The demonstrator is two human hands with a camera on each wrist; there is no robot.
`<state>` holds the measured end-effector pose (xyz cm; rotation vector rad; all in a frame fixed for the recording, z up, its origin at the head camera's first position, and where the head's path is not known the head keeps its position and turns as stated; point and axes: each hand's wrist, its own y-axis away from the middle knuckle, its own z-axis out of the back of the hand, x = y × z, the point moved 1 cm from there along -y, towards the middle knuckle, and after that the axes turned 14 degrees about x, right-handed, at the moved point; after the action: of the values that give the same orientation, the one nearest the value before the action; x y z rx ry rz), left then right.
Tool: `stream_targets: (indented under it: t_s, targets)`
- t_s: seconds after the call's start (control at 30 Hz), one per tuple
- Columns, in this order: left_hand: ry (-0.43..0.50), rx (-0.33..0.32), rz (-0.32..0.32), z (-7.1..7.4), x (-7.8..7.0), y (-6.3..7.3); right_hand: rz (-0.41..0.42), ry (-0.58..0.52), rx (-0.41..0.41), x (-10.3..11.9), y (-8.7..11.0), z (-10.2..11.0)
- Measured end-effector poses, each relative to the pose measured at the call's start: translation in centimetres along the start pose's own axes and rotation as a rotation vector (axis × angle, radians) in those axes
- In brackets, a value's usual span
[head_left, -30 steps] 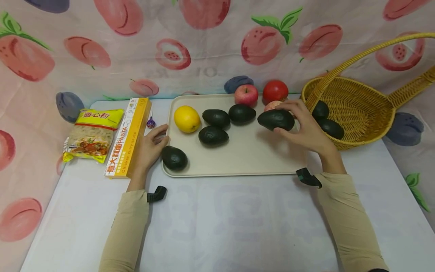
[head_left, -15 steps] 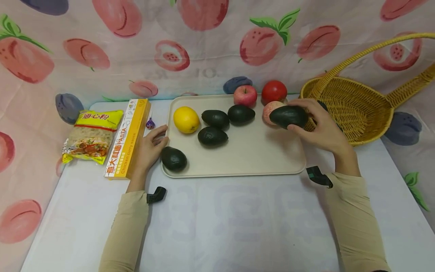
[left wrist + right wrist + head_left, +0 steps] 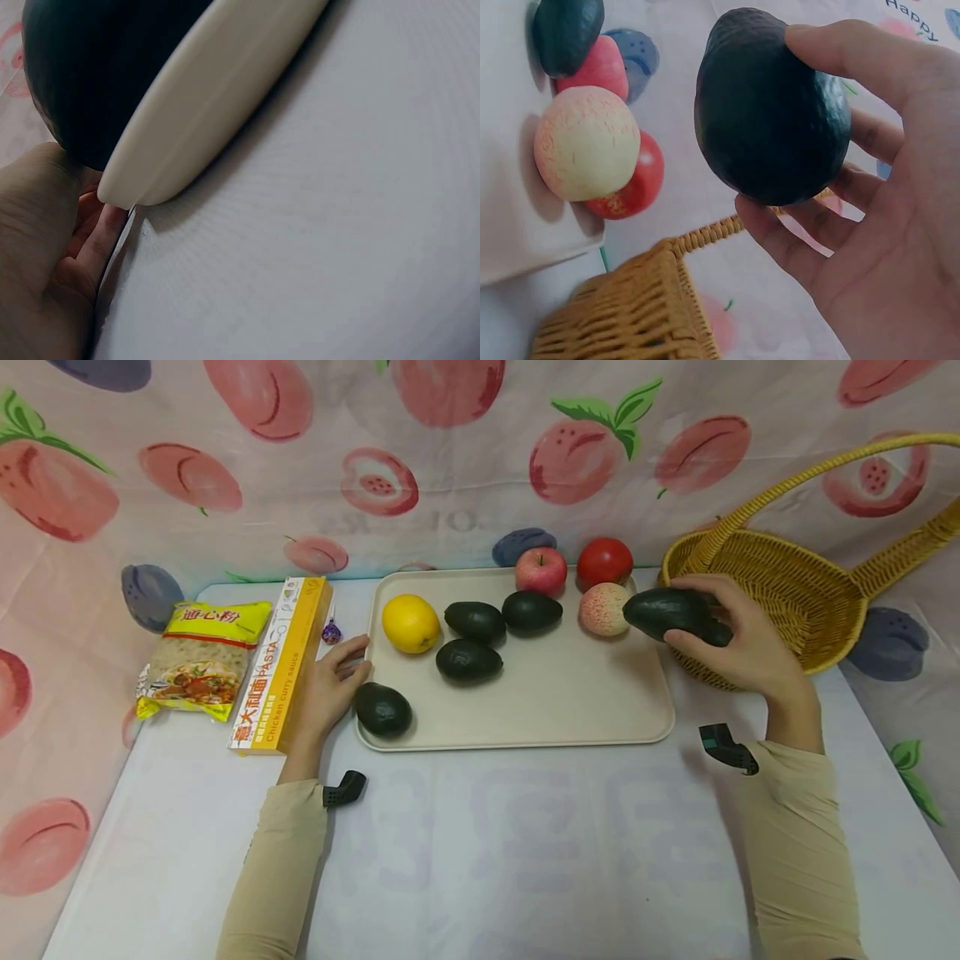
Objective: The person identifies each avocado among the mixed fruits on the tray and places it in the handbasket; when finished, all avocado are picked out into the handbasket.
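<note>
My right hand (image 3: pixel 750 639) grips a dark green avocado (image 3: pixel 662 612) between thumb and fingers, raised beside the near left rim of the wicker basket (image 3: pixel 828 577). In the right wrist view the fingers curl round the avocado (image 3: pixel 769 112). Part of another avocado (image 3: pixel 718 633) in the basket shows past the hand. My left hand (image 3: pixel 330 689) rests at the left edge of the beige tray (image 3: pixel 517 747), fingers relaxed against its rim. Beside it an avocado (image 3: pixel 383 710) lies at the tray's front left corner. Several more avocados (image 3: pixel 469 661) lie mid-tray.
On the tray are a lemon (image 3: pixel 411 623), a red apple (image 3: pixel 541 571), a tomato (image 3: pixel 604 562) and a speckled peach (image 3: pixel 603 609). Left of it stand a pasta box (image 3: pixel 281 668), a macaroni bag (image 3: pixel 206 656) and a small purple lollipop (image 3: pixel 332 631). The basket handle (image 3: pixel 795 477) arches up high.
My right hand has carried the avocado rightward from over the tray to the basket's rim, uncovering the peach. The left hand has stayed in place.
</note>
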<state>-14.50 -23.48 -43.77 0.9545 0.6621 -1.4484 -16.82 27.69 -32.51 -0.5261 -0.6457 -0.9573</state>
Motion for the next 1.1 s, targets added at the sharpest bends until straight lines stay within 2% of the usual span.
stream_targets:
  t_s: [0.33,0.8,1.1]
  targets:
    - [-0.003,-0.003,-0.004,0.0,0.2,-0.2,-0.059,-0.019,0.014,-0.8,0.9,1.1]
    - [-0.005,-0.007,-0.018,0.1,0.1,0.0,-0.052,-0.008,-0.066,-2.0,2.6,3.2]
    - [0.000,-0.006,-0.007,0.0,0.2,-0.1,-0.134,-0.028,-0.091,-3.0,3.6,4.2]
